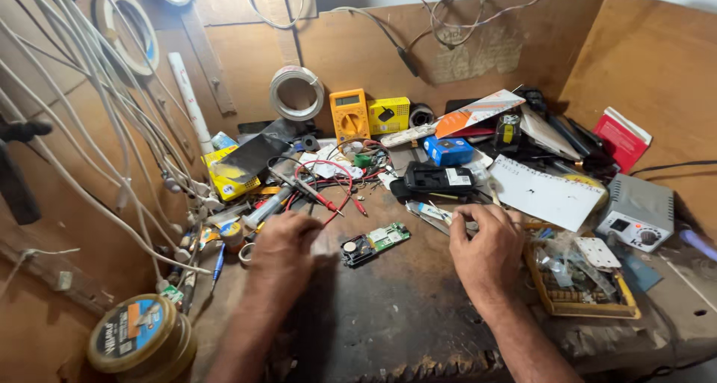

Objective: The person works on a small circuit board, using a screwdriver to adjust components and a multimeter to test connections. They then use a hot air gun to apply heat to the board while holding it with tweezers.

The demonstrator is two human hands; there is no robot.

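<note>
Head view shows me a crowded table (388,316) with dark, worn wood, and both hands low over it. My left hand (282,242) is curled, palm down, just left of a small green circuit board (376,243) that lies flat on the bare wood; its fingers are turned away from me, so I cannot tell if they pinch anything. My right hand (487,245) is also curled, and its fingertips close on a thin metal tool (441,212), maybe tweezers, at the far side of the board. The board sits between the two hands, near both but touching neither as far as I can see.

Behind it lie a black phone body (437,179), a blue box (448,150), a yellow multimeter (349,114) with its red probe leads (328,196) running toward the left hand, and a sheet of white paper (545,195). A tray of small parts (582,278) stands just beside the right wrist.

I judge the risks are these: the board is loose, so a push from the tool could slide it into the clutter. The red leads lie close to the left hand and could catch on the fingers. The right wrist could also knock the tray and spill the small parts.
</note>
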